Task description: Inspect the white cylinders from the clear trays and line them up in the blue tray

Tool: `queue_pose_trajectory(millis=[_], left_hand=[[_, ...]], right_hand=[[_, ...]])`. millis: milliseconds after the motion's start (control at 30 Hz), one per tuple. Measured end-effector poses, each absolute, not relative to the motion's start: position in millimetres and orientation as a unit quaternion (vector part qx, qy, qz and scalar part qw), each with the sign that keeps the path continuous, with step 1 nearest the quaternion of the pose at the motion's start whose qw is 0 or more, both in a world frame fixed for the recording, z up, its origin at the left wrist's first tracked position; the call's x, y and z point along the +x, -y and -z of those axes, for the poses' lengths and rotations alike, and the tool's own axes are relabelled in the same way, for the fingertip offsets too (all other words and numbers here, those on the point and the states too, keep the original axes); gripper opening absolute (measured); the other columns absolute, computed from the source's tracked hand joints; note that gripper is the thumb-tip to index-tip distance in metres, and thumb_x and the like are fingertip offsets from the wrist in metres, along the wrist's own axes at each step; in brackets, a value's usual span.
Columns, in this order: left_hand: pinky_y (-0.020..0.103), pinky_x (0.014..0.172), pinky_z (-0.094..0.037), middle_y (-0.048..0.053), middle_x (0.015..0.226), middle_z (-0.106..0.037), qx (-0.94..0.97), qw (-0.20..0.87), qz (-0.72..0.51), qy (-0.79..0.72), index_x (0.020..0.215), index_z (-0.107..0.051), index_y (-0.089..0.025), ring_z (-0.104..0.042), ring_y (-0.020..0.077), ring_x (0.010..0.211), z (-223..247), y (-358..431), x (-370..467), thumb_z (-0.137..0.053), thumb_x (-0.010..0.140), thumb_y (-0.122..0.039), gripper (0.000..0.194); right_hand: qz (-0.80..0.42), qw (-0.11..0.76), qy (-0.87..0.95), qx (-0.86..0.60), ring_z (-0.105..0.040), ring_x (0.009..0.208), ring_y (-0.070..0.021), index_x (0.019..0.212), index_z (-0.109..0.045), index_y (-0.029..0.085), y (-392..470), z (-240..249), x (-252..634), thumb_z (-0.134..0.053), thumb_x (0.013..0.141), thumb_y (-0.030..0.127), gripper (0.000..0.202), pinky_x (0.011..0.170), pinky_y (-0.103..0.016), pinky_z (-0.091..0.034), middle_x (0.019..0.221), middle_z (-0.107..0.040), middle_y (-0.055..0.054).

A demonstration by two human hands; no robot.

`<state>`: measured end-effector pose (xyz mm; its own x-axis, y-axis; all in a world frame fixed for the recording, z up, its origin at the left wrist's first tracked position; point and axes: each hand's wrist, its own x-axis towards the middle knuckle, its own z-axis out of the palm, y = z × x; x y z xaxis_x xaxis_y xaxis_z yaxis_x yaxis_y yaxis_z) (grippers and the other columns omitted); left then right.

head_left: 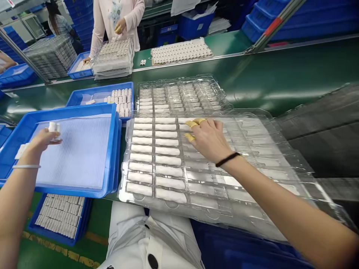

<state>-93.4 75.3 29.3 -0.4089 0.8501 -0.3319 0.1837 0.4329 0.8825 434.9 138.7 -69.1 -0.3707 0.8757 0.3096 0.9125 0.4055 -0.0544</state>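
Note:
On the left, my left hand [42, 141] is closed around a couple of short white cylindrical pieces [54, 127], held above a blue tray [112, 149] lined with ribbed white sheet. My right hand [209, 136] wears yellow finger covers and reaches over a clear plastic compartment tray [207, 213]. Its thumb and fingers close about a white cylindrical piece [183, 127] in the third column, near the far edge. White cylindrical pieces [168, 160] fill the slots of the two left columns. Most slots right of them show no white piece.
Behind stand another filled clear tray [179, 93] and a blue bin [101, 89] of white pieces. A filled blue bin [60, 215] sits low at left. Across the green bench, a person [117, 22] works beside stacked clear trays [113, 56].

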Motion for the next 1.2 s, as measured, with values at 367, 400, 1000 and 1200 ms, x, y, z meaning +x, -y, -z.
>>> queue_pose_trajectory(millis=[367, 400, 1000, 1200], left_hand=[[0.026, 0.052, -0.054, 0.01, 0.082, -0.072, 0.365, 0.734, -0.328, -0.469, 0.107, -0.057, -0.012, -0.065, 0.0151, 0.056, -21.7, 30.5, 130.0, -0.072, 0.082, -0.04, 0.041], [0.026, 0.053, -0.054, 0.008, 0.081, -0.07, 0.384, 0.719, -0.333, -0.474, 0.111, -0.054, -0.013, -0.065, 0.0148, 0.057, -14.9, 36.8, 143.4, -0.072, 0.082, -0.041, 0.044], [0.037, 0.099, -0.048, 0.009, 0.122, -0.065, 0.676, 0.315, -0.454, -0.487, 0.131, -0.061, -0.027, -0.059, 0.0231, 0.115, 30.0, 68.2, 181.6, -0.061, 0.091, -0.018, 0.041], [0.039, 0.103, -0.043, 0.008, 0.117, -0.069, 0.585, 0.376, -0.473, -0.541, 0.118, -0.072, -0.027, -0.059, 0.0269, 0.114, 21.6, 71.7, 185.7, -0.068, 0.085, -0.017, 0.034]], right_hand=[[-0.556, 0.381, 0.66, -0.331, -0.066, 0.077, -0.0177, 0.114, -0.062, 0.019, 10.3, 29.3, 343.4, -0.049, 0.097, 0.045, 0.034, 0.075, -0.035, -0.056, 0.095, -0.069, -0.008], [-0.601, 0.381, 0.629, -0.315, -0.064, 0.074, -0.0166, 0.111, -0.062, 0.019, 15.5, 30.1, 336.9, -0.048, 0.098, 0.046, 0.032, 0.073, -0.035, -0.056, 0.09, -0.068, -0.006], [-0.247, 0.535, 0.719, -0.369, -0.065, 0.102, -0.0223, 0.133, -0.057, 0.03, 41.3, 49.7, 344.8, -0.063, 0.091, 0.015, 0.045, 0.085, -0.039, -0.057, 0.113, -0.067, -0.009], [-0.27, 0.517, 0.718, -0.38, -0.066, 0.103, -0.0241, 0.131, -0.06, 0.03, 42.3, 49.8, 345.2, -0.062, 0.091, 0.018, 0.042, 0.088, -0.042, -0.057, 0.114, -0.068, -0.009]])
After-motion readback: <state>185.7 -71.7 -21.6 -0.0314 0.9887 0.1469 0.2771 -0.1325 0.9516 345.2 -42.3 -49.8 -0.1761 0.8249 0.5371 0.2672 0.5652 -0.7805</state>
